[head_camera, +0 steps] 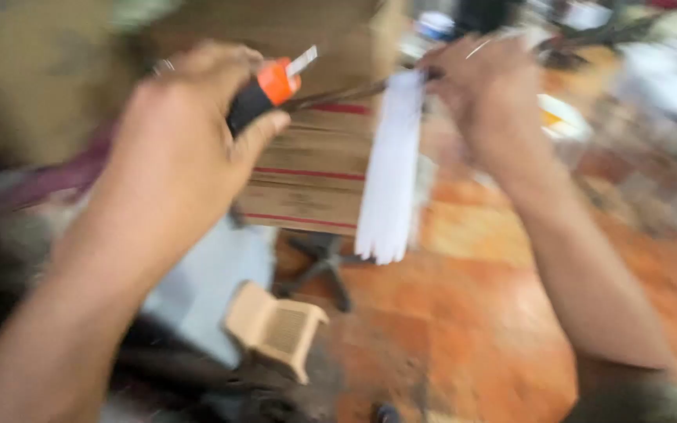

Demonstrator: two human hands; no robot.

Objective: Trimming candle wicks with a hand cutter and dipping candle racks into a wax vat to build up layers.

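Pretty blurry shot, but the left hand (178, 149) is wrapped tight around an orange-and-black knife (264, 92), blade up. The right hand (489, 98) pinches a bunch of white strips (389, 168) at the top, so they hang down in front of a cardboard box (315, 168) above the orange floor (472, 313).
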